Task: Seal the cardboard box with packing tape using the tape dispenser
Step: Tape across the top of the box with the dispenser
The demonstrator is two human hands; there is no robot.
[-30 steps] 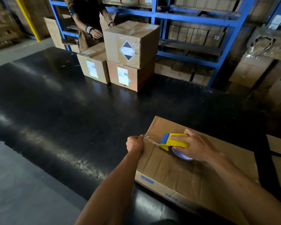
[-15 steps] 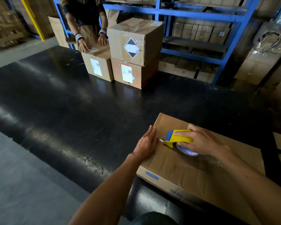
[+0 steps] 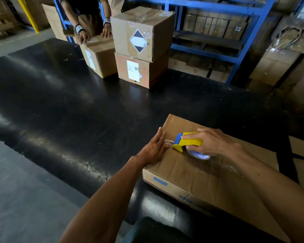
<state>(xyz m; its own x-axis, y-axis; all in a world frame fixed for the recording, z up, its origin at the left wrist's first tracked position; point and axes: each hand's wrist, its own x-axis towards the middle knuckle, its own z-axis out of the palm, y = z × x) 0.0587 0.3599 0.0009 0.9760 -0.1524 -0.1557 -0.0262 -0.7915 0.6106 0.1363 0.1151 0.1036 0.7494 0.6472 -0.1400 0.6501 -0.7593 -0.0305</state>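
Head view, tape dispenser [image 3: 187, 142] under right fingers [image 3: 191, 136]

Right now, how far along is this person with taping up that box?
Done: a shiny strip of clear tape already lies along the top of the cardboard box. In hand: the right hand grips the yellow-and-blue tape dispenser near the box's left edge, while the left hand lies flat over that edge, on the tape's end. Left: cutting the tape free; any other seams cannot be judged.

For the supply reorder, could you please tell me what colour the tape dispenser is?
The tape dispenser is yellow with a blue front end, seen in the head view.
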